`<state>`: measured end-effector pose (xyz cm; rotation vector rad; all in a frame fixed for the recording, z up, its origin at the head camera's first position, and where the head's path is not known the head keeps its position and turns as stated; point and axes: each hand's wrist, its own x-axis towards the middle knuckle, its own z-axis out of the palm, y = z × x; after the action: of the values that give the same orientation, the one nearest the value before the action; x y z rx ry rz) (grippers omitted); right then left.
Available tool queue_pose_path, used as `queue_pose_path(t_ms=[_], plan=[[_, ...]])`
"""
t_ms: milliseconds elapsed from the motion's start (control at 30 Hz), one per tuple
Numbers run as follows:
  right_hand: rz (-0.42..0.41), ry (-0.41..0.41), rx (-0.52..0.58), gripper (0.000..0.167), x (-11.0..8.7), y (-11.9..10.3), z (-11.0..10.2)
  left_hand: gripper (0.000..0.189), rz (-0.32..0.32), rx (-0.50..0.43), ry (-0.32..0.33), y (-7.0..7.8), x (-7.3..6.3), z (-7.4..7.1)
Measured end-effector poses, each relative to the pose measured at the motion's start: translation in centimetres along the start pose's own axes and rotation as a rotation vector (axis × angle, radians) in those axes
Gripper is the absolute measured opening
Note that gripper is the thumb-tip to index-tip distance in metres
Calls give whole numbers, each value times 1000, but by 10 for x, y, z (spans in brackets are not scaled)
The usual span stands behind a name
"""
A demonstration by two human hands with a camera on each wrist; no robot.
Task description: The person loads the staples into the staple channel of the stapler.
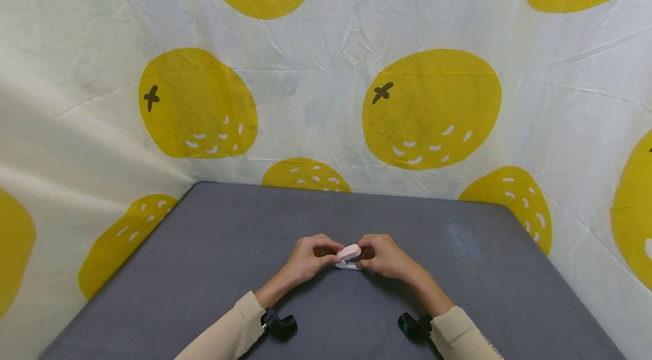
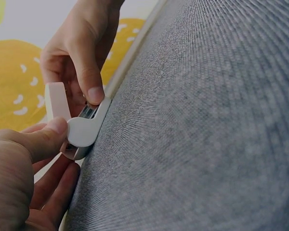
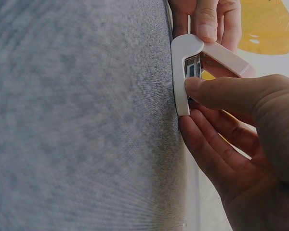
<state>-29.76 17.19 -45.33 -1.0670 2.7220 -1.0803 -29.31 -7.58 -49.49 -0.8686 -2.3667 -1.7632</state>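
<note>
A small pink-and-white stapler (image 1: pixel 349 252) rests on the grey table with its pink top arm (image 3: pixel 227 58) swung up from the white base (image 2: pixel 84 131). My left hand (image 1: pixel 307 258) pinches it at the rounded hinge end, thumb on the side of the hinge. At the other end, my right hand (image 1: pixel 388 257) grips the base, its thumb (image 3: pixel 197 87) against the metal staple channel (image 3: pixel 192 67) and its fingers along the outer end. The channel is partly covered by that thumb, and I cannot tell whether staples lie inside.
The grey cloth-covered table (image 1: pixel 244 218) spreads around both hands. White fabric with yellow fruit prints (image 1: pixel 311 105) hangs behind it and along both sides. A black wrist camera (image 1: pixel 279 325) sits on the left wrist, another black camera (image 1: pixel 415 326) on the right.
</note>
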Motion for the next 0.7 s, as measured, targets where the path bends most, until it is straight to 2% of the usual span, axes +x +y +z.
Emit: queue_pose_path(t_ms=[300,467,700], plan=[[19,-16,17,26,-5,3,1,23,-14,4,5,1,-2,5],[28,-43,111,15,-10,5,1,22,-13,-6,-11,1,-4,9],[47,-57,218,25,-14,6,-4,22,-22,19,-22,-1,-2,11]])
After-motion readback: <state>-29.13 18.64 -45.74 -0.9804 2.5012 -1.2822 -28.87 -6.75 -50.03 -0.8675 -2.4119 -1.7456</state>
